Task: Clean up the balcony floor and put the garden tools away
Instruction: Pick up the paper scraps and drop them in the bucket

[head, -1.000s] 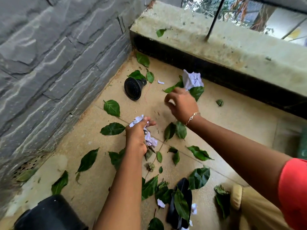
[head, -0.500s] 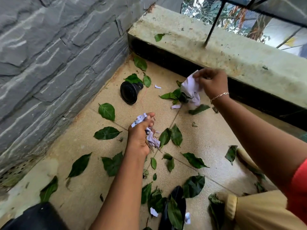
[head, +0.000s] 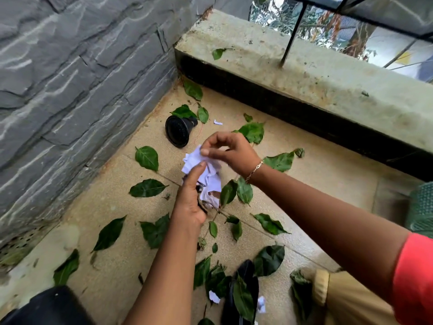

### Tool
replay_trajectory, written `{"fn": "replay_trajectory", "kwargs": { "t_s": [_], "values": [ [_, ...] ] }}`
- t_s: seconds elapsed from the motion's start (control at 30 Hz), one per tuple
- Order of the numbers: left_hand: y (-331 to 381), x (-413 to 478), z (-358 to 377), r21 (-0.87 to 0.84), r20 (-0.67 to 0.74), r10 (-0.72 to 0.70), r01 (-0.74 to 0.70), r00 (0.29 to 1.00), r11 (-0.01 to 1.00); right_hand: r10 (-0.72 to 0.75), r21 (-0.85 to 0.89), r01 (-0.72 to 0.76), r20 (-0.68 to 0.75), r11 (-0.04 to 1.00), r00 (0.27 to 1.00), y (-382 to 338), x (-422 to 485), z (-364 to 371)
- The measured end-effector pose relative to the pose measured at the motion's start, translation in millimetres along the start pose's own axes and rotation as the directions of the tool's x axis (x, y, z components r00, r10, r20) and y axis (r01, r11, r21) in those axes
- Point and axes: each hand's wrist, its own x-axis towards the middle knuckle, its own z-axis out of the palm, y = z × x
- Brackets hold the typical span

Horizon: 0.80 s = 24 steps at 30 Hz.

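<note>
1. While gripping the crumpled paper [head: 212, 181] in the left hand [head: 189, 202], pinches its top edge with the right hand [head: 230, 152] (thumb against forefinger, the other right fingers [head: 216, 137] arched and loosely curled).
2. Wraps the left fingers round the lower part of the wad, with the thumb pressed flat on its upper face.
3. Holds the wad above the floor [head: 304, 184], just nearer the camera than the black cone [head: 178, 131] and slightly to its right, not touching it.
4. Carries some brown bits and a dry stem in the wad's lower folds.
5. Wears a thin chain bracelet [head: 254, 170] on the right wrist and a red sleeve [head: 414, 277] higher up.
6. Black cone: on its side close to the stone wall [head: 70, 90], wide mouth toward the camera, narrow end against a green leaf.
7. All round the cone, scattered green leaves [head: 146, 158], and one more beyond it on the concrete ledge [head: 304, 73].
8. Just right of the cone, a small paper scrap [head: 218, 123].
9. Well nearer the camera than the cone, more white scraps [head: 214, 300] among leaves heaped on a dark tool [head: 244, 270] (too covered to identify).
10. Nearer the camera and left of the cone, a black container [head: 46, 306] cut off by the bottom edge.
</note>
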Motion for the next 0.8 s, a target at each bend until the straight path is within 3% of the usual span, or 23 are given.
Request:
{"fn": "replay_trajectory", "kwargs": {
  "t_s": [0.1,0.17,0.23,0.3,0.47,0.67,0.8],
  "values": [
    [8,1,-11,-0.037,-0.093,0.019,-0.023,0.995,0.999,0.046,-0.346,-0.108,-0.182,0.932,0.982,24,12,-29],
    [14,1,-17,-0.033,-0.131,0.049,-0.054,0.990,0.998,0.036,-0.685,-0.218,-0.269,0.696,0.962,44,16,-53],
    [15,0,-21,-0.035,-0.158,0.084,-0.091,0.984,0.995,0.079,-0.825,-0.234,-0.226,0.514,0.971,61,18,-69],
    [14,-2,-22,-0.016,-0.180,0.091,-0.095,0.980,0.995,0.122,-0.875,-0.187,-0.148,0.446,0.981,70,18,-72],
    [11,-2,-18,0.017,-0.171,0.057,-0.055,0.984,0.998,0.048,-0.874,-0.135,-0.127,0.468,0.991,76,28,-65],
    [15,1,-25,0.007,-0.246,0.139,-0.142,0.959,0.990,-0.068,-0.784,-0.156,-0.245,0.600,0.967,53,71,-52],
    [14,-7,-35,-0.009,-0.259,0.102,-0.108,0.960,0.994,0.000,-0.819,-0.146,-0.176,0.555,0.984,49,111,-31]
  ]
}}
